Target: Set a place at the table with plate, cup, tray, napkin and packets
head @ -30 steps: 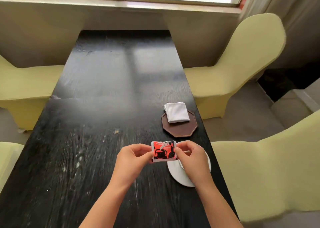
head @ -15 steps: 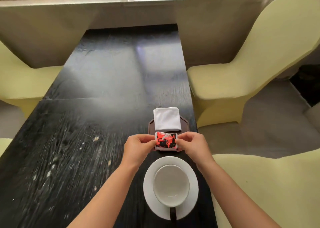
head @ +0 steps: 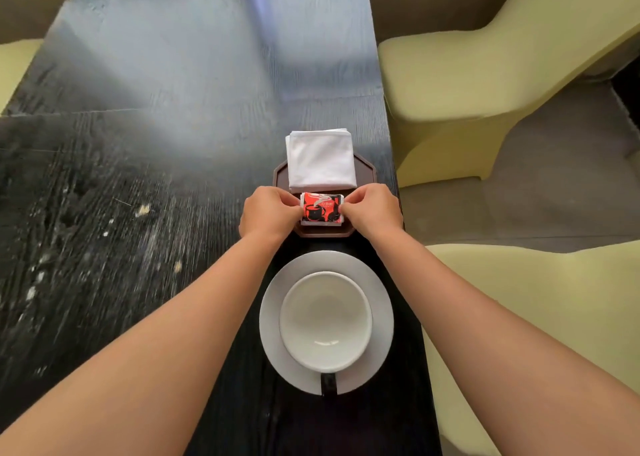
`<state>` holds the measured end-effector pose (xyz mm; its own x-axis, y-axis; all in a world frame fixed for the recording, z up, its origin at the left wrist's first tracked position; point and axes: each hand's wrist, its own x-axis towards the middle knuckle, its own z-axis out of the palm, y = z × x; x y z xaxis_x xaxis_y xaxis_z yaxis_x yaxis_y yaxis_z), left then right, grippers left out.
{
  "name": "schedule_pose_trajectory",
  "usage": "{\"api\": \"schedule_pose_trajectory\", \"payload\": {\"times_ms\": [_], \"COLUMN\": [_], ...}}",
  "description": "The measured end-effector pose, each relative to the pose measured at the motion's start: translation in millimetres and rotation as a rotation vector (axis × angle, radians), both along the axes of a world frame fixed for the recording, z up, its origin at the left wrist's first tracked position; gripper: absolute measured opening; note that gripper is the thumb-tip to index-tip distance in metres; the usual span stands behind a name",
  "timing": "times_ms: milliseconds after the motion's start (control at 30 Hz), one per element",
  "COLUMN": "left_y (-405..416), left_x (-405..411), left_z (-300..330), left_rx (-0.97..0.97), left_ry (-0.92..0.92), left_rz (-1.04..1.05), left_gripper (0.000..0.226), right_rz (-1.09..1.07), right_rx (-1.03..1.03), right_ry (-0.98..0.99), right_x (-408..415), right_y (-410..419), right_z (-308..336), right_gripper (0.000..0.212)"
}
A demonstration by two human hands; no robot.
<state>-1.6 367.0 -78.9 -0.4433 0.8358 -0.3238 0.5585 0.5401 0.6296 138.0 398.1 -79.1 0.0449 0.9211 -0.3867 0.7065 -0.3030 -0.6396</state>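
Note:
A red and black packet (head: pixel 321 209) lies low over the near half of the brown octagonal tray (head: pixel 367 169). My left hand (head: pixel 268 213) pinches its left edge and my right hand (head: pixel 372 211) pinches its right edge. A folded white napkin (head: pixel 320 159) covers the far half of the tray. Nearer to me a white cup (head: pixel 325 320) with a dark handle stands on a white plate (head: pixel 382 303), close to the table's right edge.
The dark wooden table (head: pixel 156 178) stretches far and left, with pale crumbs on it. Yellow-covered chairs (head: pixel 485 84) stand right of the table, one far and one near. Another yellow chair shows at the far left.
Both hands carried the packet forward from above the plate and lowered it onto the tray's near half. The view tilted downward.

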Motion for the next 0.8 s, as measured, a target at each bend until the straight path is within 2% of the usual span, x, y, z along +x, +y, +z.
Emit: {"api": "schedule_pose_trajectory", "payload": {"times_ms": [233, 633, 800], "left_y": [-1, -4, -11], "left_x": [3, 1, -2], "left_z": [-10, -9, 14], "left_rx": [-0.002, 0.035, 0.062], "left_ry": [0.024, 0.057, 0.121], "left_rz": [-0.003, -0.059, -0.193], "left_gripper": [0.015, 0.012, 0.017], "right_rz": [0.041, 0.054, 0.109], "right_rx": [0.073, 0.115, 0.103], "right_ry": [-0.142, -0.238, -0.269], "right_x": [0, -2, -4], "right_y": [-1, -4, -7], "right_z": [-6, -8, 16], "right_gripper": [0.016, 0.012, 0.018]}}
